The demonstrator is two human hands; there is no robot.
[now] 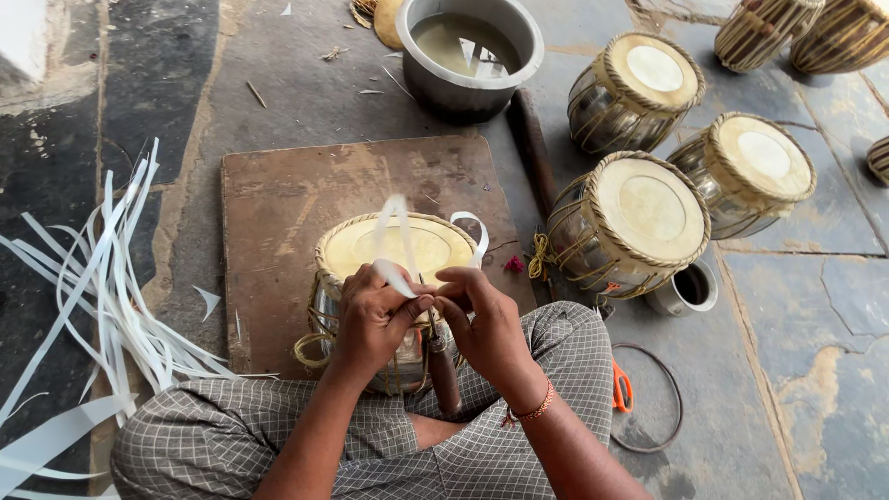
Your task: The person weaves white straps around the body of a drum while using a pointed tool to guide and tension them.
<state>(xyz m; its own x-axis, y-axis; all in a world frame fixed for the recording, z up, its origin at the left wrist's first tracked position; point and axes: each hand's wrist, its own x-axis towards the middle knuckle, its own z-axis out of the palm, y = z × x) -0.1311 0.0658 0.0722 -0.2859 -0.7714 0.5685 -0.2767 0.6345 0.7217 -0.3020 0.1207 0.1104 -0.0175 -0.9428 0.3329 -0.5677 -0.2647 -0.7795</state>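
Both hands up over a small drum [394, 250] on a brown board [278, 213]. Left hand [370, 315] pinching a white strip [394, 231], looped up and over the drumhead; right hand [482, 319] closed on the same strip just beside it. Loose white strips [102, 296] fanned out on the floor at left. Metal pot [468, 56] of cloudy liquid beyond the board. Three finished drums [648, 213] clustered right, orange-handled scissors [620, 384] near the knee.

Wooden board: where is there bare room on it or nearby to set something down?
The wooden board is bare left of and behind the drum under both hands. Stone floor between board and metal pot is mostly free. The right is crowded with finished drums; white strips cover the left.
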